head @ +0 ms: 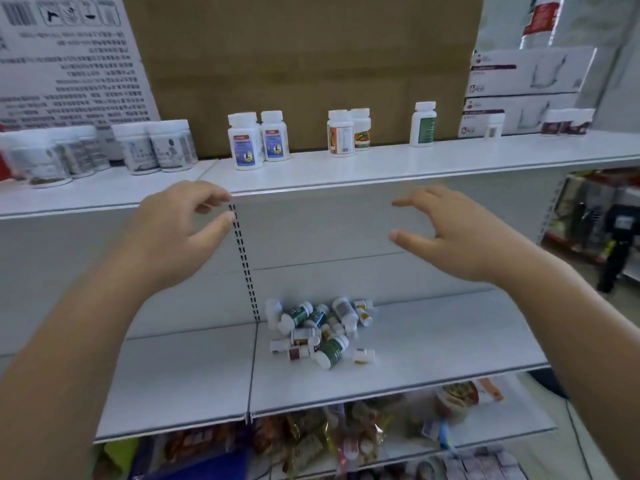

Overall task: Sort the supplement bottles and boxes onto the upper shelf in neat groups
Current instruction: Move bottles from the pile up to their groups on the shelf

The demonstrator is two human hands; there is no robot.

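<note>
- The left hand (173, 233) is raised in front of the upper shelf's front edge. Its fingers are loosely curved, the thumb is apart from them, and it holds nothing.
- The right hand (460, 237) is at the same height, well apart from the left. Its fingers and thumb are spread in a wide C, and it is also empty.
- The upper shelf (381, 168) runs just above both hands.
- Two blue-labelled bottles (258, 140) stand upright and touching, above and just right of the left hand.
- Two orange-labelled bottles (348, 131) stand as a close pair above the gap between the hands.
- A single green-labelled bottle (423, 124) stands above the right hand's fingertips.
- A cluster of grey-labelled jars (156, 147) sits above and to the left of the left hand.
- Stacked white boxes (526, 88) and small dark-labelled jars (568, 123) lie above and to the right of the right hand.
- A heap of bottles (322, 332) lies tumbled on its sides on the lower shelf (433, 341), below and between the hands.
- A brown cardboard sheet (304, 64) stands behind the upright bottles.
</note>
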